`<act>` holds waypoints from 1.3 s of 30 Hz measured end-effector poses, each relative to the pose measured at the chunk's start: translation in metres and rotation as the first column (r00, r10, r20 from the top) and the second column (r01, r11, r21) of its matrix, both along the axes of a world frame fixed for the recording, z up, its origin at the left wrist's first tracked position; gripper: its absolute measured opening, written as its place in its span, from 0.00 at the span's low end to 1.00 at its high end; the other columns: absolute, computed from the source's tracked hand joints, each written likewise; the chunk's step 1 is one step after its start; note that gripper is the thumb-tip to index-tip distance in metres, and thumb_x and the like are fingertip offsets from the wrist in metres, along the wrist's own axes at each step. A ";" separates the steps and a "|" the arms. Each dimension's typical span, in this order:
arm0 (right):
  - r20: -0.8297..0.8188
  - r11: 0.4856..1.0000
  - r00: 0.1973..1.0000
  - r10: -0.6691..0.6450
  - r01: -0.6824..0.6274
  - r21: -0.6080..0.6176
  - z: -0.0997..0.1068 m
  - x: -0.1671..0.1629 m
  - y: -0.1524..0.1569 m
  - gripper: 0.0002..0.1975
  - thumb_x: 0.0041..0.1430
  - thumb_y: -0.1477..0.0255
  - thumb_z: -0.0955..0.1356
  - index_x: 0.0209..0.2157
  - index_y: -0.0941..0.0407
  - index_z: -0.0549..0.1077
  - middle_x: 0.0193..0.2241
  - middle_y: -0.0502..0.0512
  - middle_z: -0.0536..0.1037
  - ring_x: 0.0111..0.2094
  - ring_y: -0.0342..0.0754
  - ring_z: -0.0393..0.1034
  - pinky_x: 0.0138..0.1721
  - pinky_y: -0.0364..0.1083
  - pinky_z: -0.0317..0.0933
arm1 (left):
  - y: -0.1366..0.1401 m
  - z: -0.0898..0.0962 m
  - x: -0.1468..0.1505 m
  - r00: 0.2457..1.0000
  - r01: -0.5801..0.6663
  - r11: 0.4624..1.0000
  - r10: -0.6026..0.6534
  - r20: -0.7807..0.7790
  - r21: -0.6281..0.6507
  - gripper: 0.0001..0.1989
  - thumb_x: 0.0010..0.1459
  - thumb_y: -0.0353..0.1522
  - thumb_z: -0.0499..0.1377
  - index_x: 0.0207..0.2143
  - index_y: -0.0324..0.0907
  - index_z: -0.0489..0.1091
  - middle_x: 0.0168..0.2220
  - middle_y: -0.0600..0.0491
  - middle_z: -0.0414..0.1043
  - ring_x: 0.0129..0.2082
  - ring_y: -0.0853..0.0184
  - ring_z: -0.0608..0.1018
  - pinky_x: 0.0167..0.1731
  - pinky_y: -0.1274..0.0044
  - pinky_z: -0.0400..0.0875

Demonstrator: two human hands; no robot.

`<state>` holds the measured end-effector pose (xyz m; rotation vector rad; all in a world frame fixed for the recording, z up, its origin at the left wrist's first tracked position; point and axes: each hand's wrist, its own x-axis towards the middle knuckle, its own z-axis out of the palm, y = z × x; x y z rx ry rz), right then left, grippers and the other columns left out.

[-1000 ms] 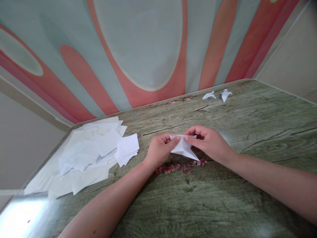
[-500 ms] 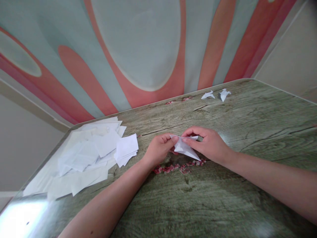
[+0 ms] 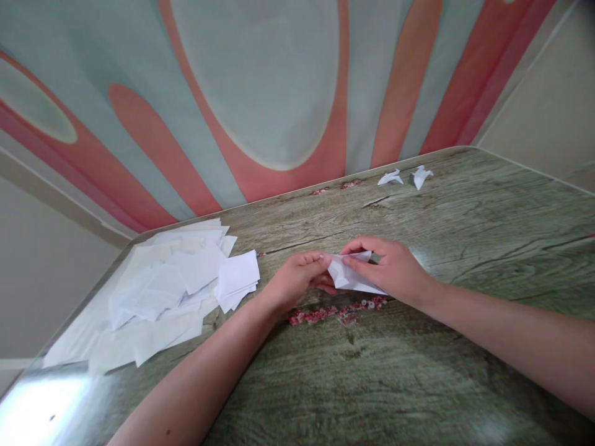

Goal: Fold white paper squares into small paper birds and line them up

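Observation:
A partly folded sheet of white paper [image 3: 354,277] is held between my two hands, over the middle of the table. My left hand [image 3: 301,277] pinches its left corner between thumb and fingers. On the other side, my right hand [image 3: 390,266] grips the upper right part, thumb in front and fingers behind. The paper's lower point slants down to the right, below my right thumb. Parts of the folds are hidden by my fingers.
To the left, a spread of loose white sheets [image 3: 162,291] covers the table [image 3: 353,384], with a small stack of square papers [image 3: 238,274] at its right edge. Two folded paper birds, one left [image 3: 390,178] and one right [image 3: 421,177], stand near the back wall.
The folded paper has turned slightly, its lower point swinging to the right and up. My left hand has shifted a little, and more of its lower fingers show.

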<state>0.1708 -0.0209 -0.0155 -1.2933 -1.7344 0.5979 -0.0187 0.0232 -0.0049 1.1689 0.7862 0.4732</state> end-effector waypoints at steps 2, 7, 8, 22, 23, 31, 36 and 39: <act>0.011 0.999 1.000 0.018 -0.018 0.044 -0.001 0.001 0.000 0.05 0.55 0.75 0.67 0.33 0.53 0.76 0.32 0.49 0.79 0.35 0.45 0.72 0.37 0.44 0.62 | 0.003 0.000 -0.004 0.999 0.039 0.996 -0.036 0.033 -0.082 0.17 0.52 0.42 0.63 0.32 0.35 0.73 0.26 0.50 0.74 0.25 0.69 0.76 0.31 0.75 0.73; 0.037 0.993 0.998 0.058 -0.061 0.104 -0.002 0.001 -0.001 0.05 0.56 0.76 0.67 0.33 0.54 0.75 0.31 0.49 0.78 0.34 0.44 0.71 0.37 0.44 0.62 | 0.006 0.000 -0.008 0.995 0.102 0.985 -0.099 0.029 -0.140 0.20 0.55 0.45 0.60 0.36 0.36 0.73 0.31 0.45 0.77 0.29 0.67 0.78 0.35 0.72 0.74; 0.045 0.992 0.997 0.065 -0.069 0.108 -0.002 0.001 -0.001 0.05 0.56 0.76 0.67 0.33 0.54 0.75 0.31 0.49 0.77 0.34 0.44 0.71 0.37 0.43 0.61 | 0.006 0.000 -0.007 0.995 0.104 0.984 -0.102 0.021 -0.146 0.20 0.55 0.46 0.60 0.36 0.35 0.73 0.31 0.45 0.77 0.29 0.67 0.79 0.35 0.72 0.74; 0.025 0.993 0.999 -0.020 0.023 -0.115 -0.001 0.001 -0.001 0.11 0.61 0.63 0.64 0.38 0.53 0.74 0.31 0.50 0.78 0.30 0.45 0.71 0.32 0.45 0.63 | 0.000 0.002 -0.001 0.956 -0.076 0.974 0.132 -0.262 0.212 0.09 0.58 0.34 0.58 0.38 0.39 0.73 0.30 0.52 0.76 0.27 0.70 0.77 0.33 0.77 0.73; 0.014 0.992 0.999 -0.029 0.031 -0.126 0.000 0.001 -0.001 0.11 0.60 0.63 0.64 0.38 0.53 0.74 0.31 0.50 0.78 0.31 0.45 0.71 0.32 0.45 0.64 | -0.002 0.004 0.001 0.933 -0.067 0.931 0.186 -0.309 0.358 0.09 0.58 0.33 0.57 0.39 0.40 0.74 0.31 0.53 0.76 0.29 0.70 0.77 0.33 0.77 0.72; 0.065 0.997 0.995 -0.079 0.079 -0.002 0.001 -0.002 -0.003 0.06 0.56 0.70 0.67 0.37 0.54 0.74 0.36 0.53 0.77 0.36 0.47 0.70 0.35 0.46 0.63 | -0.017 0.010 0.002 0.845 0.177 0.500 0.365 -0.391 0.848 0.10 0.63 0.31 0.53 0.43 0.43 0.72 0.40 0.53 0.78 0.39 0.67 0.78 0.39 0.78 0.70; 0.036 0.983 0.982 -0.184 0.184 0.010 0.013 -0.001 -0.008 0.11 0.59 0.64 0.66 0.27 0.55 0.72 0.25 0.51 0.72 0.27 0.45 0.66 0.29 0.44 0.58 | -0.017 0.003 -0.002 0.812 0.219 0.323 0.463 -0.355 0.921 0.13 0.64 0.33 0.51 0.48 0.41 0.68 0.43 0.50 0.77 0.40 0.66 0.79 0.40 0.76 0.72; -0.067 0.955 0.994 -0.081 0.058 -0.291 0.017 -0.003 -0.011 0.18 0.60 0.57 0.63 0.24 0.55 0.71 0.16 0.47 0.68 0.19 0.42 0.60 0.20 0.43 0.51 | -0.017 0.000 -0.005 0.787 0.276 0.215 0.509 -0.348 0.937 0.15 0.65 0.34 0.50 0.52 0.40 0.65 0.43 0.48 0.77 0.40 0.65 0.79 0.42 0.75 0.73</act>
